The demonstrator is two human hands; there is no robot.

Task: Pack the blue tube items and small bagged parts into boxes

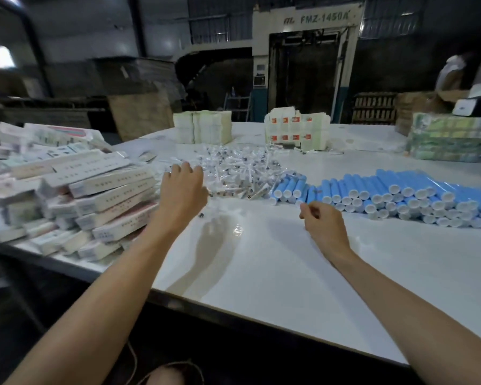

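Blue tubes point(400, 190) lie stacked just beyond my empty, loosely curled right hand point(321, 218); probably light, stiff, apt to roll, best gripped mid-barrel. My left hand point(182, 184) curls over the slippery-looking bags point(233, 170); I cannot tell if it holds one.

The hall beyond both hands is dim, almost black, while the white table point(261, 273) is brightly lit from above. A small glare spot shines on it between the left hand point(182, 184) and the right hand point(321, 218). Soft arm shadows fall there too. The boxes point(109, 187) left of the left hand are smeared with blur. Nearer than the hands, the forearms stretch wide from lens distortion.
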